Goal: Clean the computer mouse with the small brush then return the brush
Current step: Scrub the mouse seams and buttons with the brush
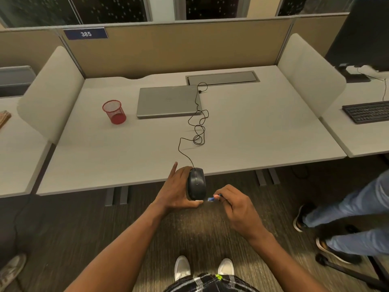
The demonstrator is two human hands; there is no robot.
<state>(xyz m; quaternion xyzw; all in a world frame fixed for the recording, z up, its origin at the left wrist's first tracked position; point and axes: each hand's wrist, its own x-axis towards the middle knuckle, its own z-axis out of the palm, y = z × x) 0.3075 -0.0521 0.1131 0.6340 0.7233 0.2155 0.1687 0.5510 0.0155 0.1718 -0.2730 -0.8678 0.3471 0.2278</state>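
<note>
My left hand [175, 191] grips a black wired computer mouse [196, 183], lifted just off the front edge of the desk [252, 133]. Its thin black cable [196, 127] loops across the desk to a closed grey laptop [168, 101]. My right hand [236, 208] pinches a small blue brush [212, 198], whose tip sits just right of the mouse's near end. I cannot tell whether the bristles touch the mouse. A red mesh cup [114, 112] stands upright on the desk, left of the laptop.
Beige and white partitions [179, 47] wall the desk at the back and sides. A cable hatch [222, 78] lies behind the laptop. A black keyboard [367, 112] sits on the right neighbouring desk. Another person's legs [347, 218] stand at the right, on the carpet.
</note>
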